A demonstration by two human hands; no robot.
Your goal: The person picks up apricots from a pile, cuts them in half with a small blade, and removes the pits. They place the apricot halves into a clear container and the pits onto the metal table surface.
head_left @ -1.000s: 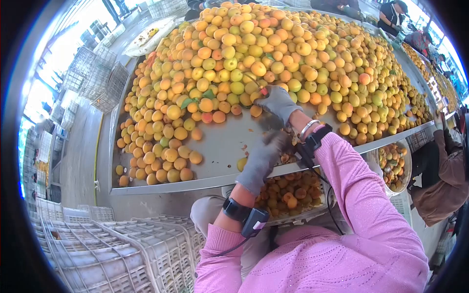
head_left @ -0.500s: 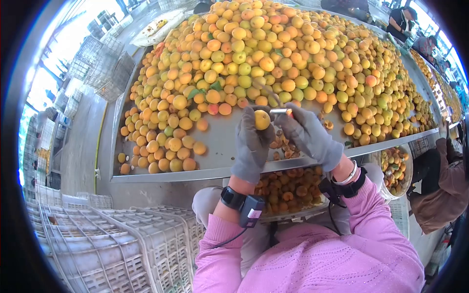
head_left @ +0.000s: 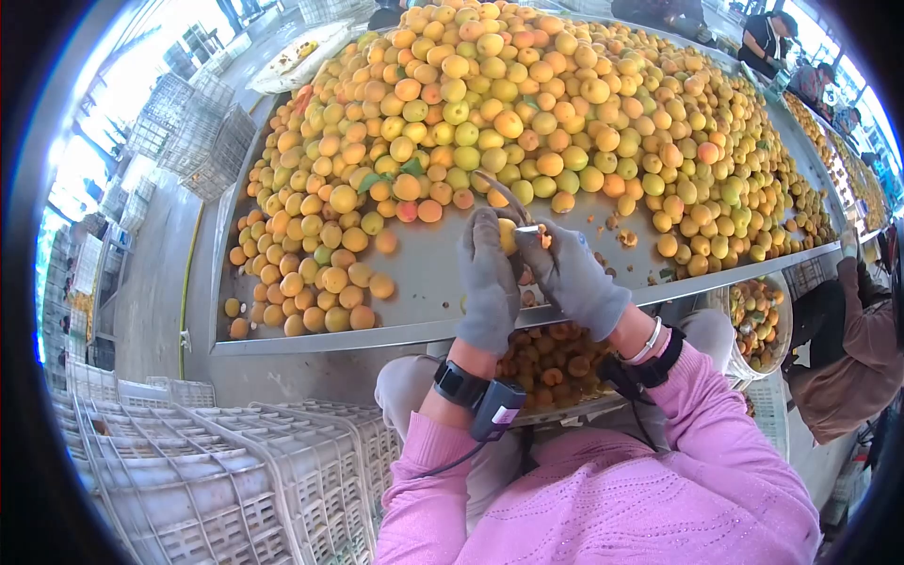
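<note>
My left hand point(head_left: 488, 282), in a grey glove, is closed around a yellow-orange apricot point(head_left: 508, 236) above the near edge of the metal table. My right hand point(head_left: 576, 275), gloved too, grips a knife point(head_left: 508, 196) whose curved blade points up and left. The knife's handle end lies close to the apricot, and the two hands nearly touch. Beyond them a large heap of apricots point(head_left: 490, 94) covers much of the table. Under the table edge, a container of cut apricots point(head_left: 556, 363) sits at my lap, partly hidden by my wrists.
White plastic crates point(head_left: 235, 471) stand at the lower left, more crates point(head_left: 193, 132) at the upper left. A bucket of apricots point(head_left: 758, 325) is to the right, beside a seated person point(head_left: 852, 363). The table's metal rim point(head_left: 395, 334) runs below my hands.
Both hands have drawn closer together and turned. The apricot is now more covered by the fingers, and the knife blade has swung nearer to upright.
</note>
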